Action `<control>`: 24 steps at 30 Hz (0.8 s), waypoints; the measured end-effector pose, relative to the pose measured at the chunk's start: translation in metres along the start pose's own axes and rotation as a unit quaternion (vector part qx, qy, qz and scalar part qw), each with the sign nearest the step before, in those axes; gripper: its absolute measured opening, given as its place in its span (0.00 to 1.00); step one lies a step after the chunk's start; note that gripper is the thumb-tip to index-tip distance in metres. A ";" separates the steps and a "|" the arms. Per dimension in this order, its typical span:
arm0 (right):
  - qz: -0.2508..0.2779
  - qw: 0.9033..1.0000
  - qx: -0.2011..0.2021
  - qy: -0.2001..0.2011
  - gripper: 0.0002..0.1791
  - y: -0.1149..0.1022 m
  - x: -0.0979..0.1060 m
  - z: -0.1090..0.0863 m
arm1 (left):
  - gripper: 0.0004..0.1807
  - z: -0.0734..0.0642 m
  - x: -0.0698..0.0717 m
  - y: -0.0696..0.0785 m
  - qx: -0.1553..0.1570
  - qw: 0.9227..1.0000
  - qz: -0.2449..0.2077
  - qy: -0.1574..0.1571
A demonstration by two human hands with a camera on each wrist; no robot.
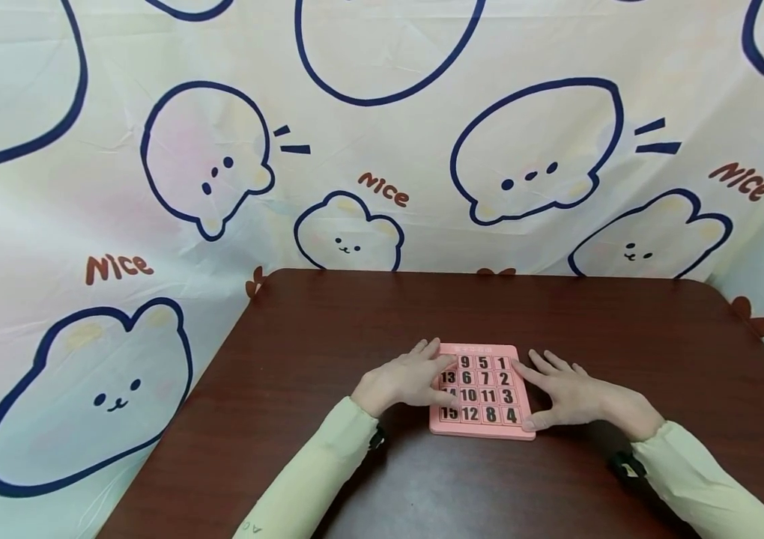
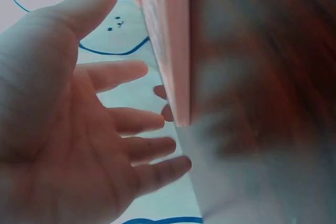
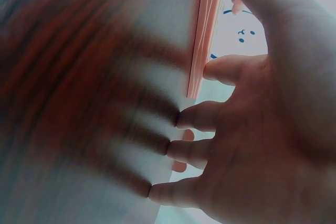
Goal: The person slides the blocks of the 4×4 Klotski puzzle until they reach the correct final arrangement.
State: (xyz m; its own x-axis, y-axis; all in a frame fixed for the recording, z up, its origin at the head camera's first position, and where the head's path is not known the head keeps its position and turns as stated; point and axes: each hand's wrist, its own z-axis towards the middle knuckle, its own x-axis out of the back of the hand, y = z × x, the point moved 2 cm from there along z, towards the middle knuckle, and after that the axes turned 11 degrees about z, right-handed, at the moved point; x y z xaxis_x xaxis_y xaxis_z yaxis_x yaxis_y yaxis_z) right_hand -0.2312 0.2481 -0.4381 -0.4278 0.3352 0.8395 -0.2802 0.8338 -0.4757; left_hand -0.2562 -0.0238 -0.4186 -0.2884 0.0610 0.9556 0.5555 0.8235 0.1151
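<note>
Desk (image 1: 328, 322): dark wood grain.
Left hand (image 1: 406, 380): fingers outstretched, thumb and index over the numbered tiles (image 1: 487, 395).
Right hand (image 1: 568, 394): fingers spread, touching the board's right edge.
Pink board (image 1: 477, 389): flat between both hands, printed heading farthest from the person, long axis running near to far.
Cloth (image 1: 422, 157): cartoon-printed, behind.

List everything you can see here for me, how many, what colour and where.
puzzle: one, pink, on the table
number tiles: fifteen showing, pink with black numbers, in the puzzle
table: one, dark brown, under the puzzle
backdrop: one, pale, behind the table
"Nice" prints: three, reddish brown, on the backdrop
wristbands: two, black, at the wrists
sleeves: two, pale green, on the arms
left hand: one, bare, over the puzzle's left side
right hand: one, bare, at its right edge
</note>
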 end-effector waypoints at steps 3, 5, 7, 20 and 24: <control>0.001 1.000 0.003 0.000 0.62 0.000 0.000 -0.001 | 0.45 0.006 -0.003 0.000 0.009 1.000 0.007 -0.013; 0.000 1.000 0.003 -0.002 0.61 0.000 0.000 -0.001 | 0.45 0.009 -0.005 0.001 0.011 1.000 0.013 -0.020; 0.000 1.000 0.002 -0.003 0.61 0.000 0.000 -0.001 | 0.46 0.012 -0.006 0.003 0.010 0.999 0.018 -0.024; 0.001 1.000 -0.001 -0.004 0.61 0.001 -0.001 -0.001 | 0.39 0.008 -0.003 -0.001 0.030 0.999 0.024 -0.037; 0.003 1.000 -0.005 -0.006 0.61 0.001 -0.001 -0.001 | 0.38 0.003 0.001 -0.005 0.041 0.998 0.015 -0.037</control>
State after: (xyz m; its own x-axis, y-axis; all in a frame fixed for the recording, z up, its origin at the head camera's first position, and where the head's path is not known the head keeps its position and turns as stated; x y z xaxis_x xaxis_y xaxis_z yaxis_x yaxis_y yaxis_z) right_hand -0.2305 0.2487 -0.4389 -0.4390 0.3344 0.8339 -0.2687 0.8368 -0.4771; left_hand -0.2620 -0.0260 -0.4194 -0.3311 0.1248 0.9353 0.5005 0.8635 0.0619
